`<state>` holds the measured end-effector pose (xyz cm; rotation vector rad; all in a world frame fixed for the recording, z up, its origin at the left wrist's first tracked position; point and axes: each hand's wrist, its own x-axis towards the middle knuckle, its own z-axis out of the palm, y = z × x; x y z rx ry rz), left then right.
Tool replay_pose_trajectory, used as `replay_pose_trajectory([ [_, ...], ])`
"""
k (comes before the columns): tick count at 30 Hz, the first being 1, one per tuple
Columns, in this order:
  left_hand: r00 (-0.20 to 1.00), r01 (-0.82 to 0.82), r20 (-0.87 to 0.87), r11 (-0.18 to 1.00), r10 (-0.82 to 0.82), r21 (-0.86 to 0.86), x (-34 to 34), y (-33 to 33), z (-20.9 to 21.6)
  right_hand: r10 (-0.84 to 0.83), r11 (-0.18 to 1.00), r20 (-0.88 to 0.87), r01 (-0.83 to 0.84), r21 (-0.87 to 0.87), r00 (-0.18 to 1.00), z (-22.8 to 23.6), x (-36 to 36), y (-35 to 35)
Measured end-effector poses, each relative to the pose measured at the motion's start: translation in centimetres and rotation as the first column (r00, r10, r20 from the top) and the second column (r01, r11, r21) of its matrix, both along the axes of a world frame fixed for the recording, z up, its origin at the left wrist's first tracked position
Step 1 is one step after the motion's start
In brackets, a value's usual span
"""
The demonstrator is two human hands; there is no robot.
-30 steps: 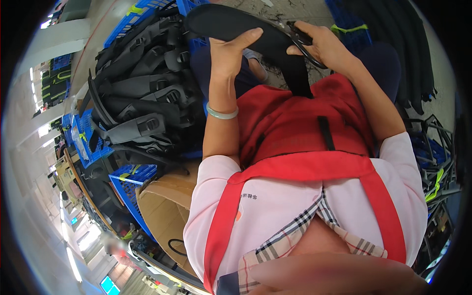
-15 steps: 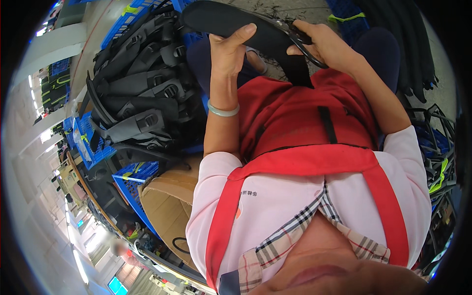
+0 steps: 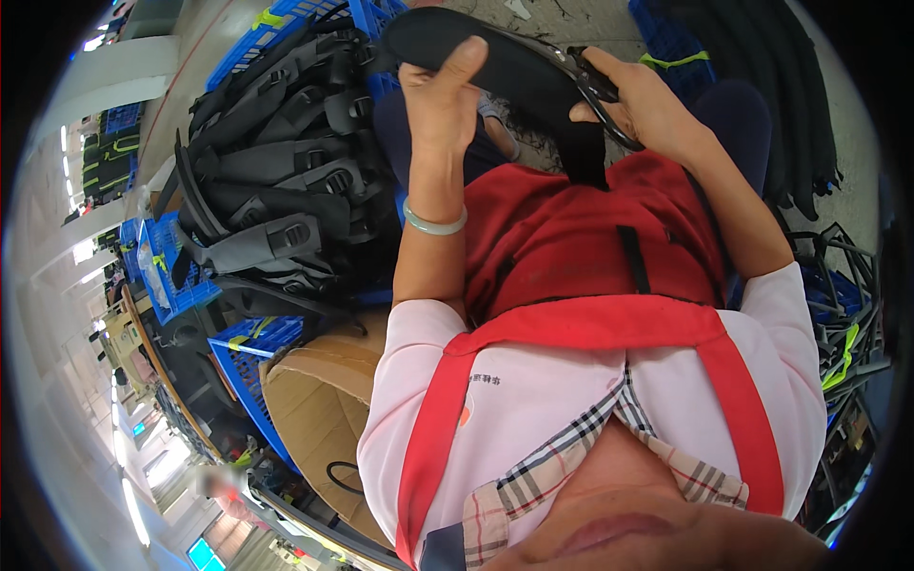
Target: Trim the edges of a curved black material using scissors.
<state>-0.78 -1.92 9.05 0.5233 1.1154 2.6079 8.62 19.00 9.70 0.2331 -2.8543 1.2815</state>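
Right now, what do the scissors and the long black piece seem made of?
Scissors: shiny, so probably metal; the glossy dark handles could be plastic or coated. Long black piece: matte, likely fabric or foam, given its dull, smooth face.

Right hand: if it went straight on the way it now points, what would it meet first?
Holding scissors, the right hand would probably first meet the black padded strap in the left hand; depth is unclear, so it might skim past its edge.
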Motion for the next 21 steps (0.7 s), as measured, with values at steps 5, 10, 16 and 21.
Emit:
replay_pose_trajectory([
  [5,1.000,0.022,0.014,0.999,-0.022,-0.027,0.8,0.1,0.3,0.021,1.000,-0.079,-0.020,0.015,0.997,1.2,0.1,-0.4],
  [10,1.000,0.026,0.007,1.000,-0.026,-0.014,0.8,0.2,0.1,0.044,0.999,-0.165,-0.045,-0.007,0.985,1.0,0.3,-0.1],
  [16,0.997,0.072,-0.010,0.997,-0.072,0.003,0.8,0.4,0.1,0.064,0.997,-0.007,-0.064,-0.048,0.998,1.2,0.2,-0.1],
  [21,0.990,0.136,-0.043,0.990,-0.137,-0.028,0.9,0.7,-0.2,0.054,0.993,-0.045,-0.058,-0.105,0.998,2.1,0.2,0.1],
])
